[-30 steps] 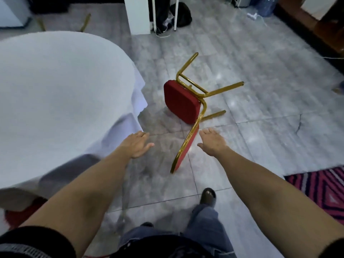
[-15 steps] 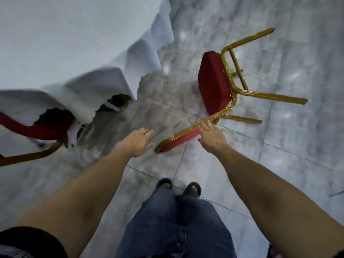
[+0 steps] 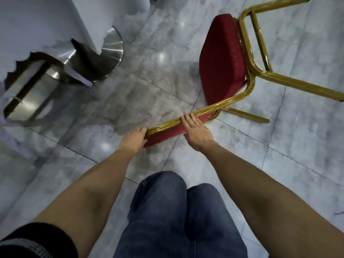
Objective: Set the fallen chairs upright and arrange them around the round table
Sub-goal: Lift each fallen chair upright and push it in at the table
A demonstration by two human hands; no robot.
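The chair (image 3: 223, 58) lies on its side on the grey tiled floor (image 3: 279, 164), just beside the round table (image 3: 37, 19), whose white cloth hangs above a steel base (image 3: 111, 47). Its backrest (image 3: 167, 131) stretches toward the person, the red seat stands on edge, and the gold legs point away to the right, so its long axis runs from lower left to upper right. The left hand (image 3: 135, 137) wraps the top end of the backrest, fingers curled around the gold tube. The right hand (image 3: 195, 129) rests on the upper rail, fingers close together and bent over it; whether they close fully underneath cannot be told. The step in hand is likely the lift: both hands should grip firmly, then swing the backrest up so the legs pivot down onto the floor, clear of the cloth.
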